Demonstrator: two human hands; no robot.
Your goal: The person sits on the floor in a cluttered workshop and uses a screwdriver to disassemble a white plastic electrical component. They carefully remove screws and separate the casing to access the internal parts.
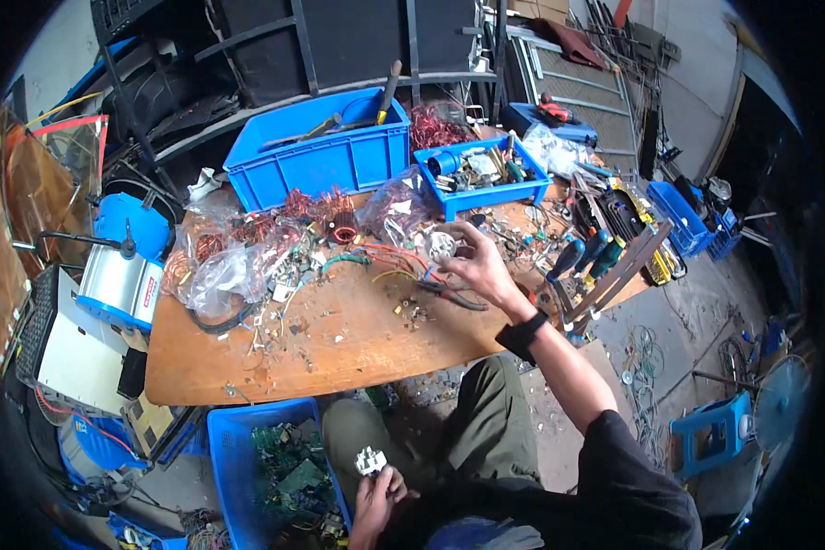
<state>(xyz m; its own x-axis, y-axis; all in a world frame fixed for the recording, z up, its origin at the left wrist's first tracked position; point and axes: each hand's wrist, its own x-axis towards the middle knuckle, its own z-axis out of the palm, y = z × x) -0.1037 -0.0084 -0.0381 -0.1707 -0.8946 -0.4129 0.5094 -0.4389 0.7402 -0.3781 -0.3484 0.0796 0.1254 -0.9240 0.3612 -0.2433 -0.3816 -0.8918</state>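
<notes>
Low over my lap, my left hand [379, 500] grips a small white plastic part [370, 460] with notched edges; its exact kind is unclear. My right hand [477, 266], with a black band on the wrist, is raised over the wooden table [339, 353]. Its curled fingers close on a whitish, roundish piece [442, 246], too blurred to name. Just below that hand lie dark-handled pliers [451, 295] beside red and yellow wires [399, 261].
Clear plastic bags [234, 280] and copper wire coils clutter the table's left. Behind stand a large blue crate [316, 156] holding hammers and a blue tray [490, 191] of parts. Screwdrivers [591, 252] stand at right. A blue bin [229, 449] of circuit boards sits beside my lap.
</notes>
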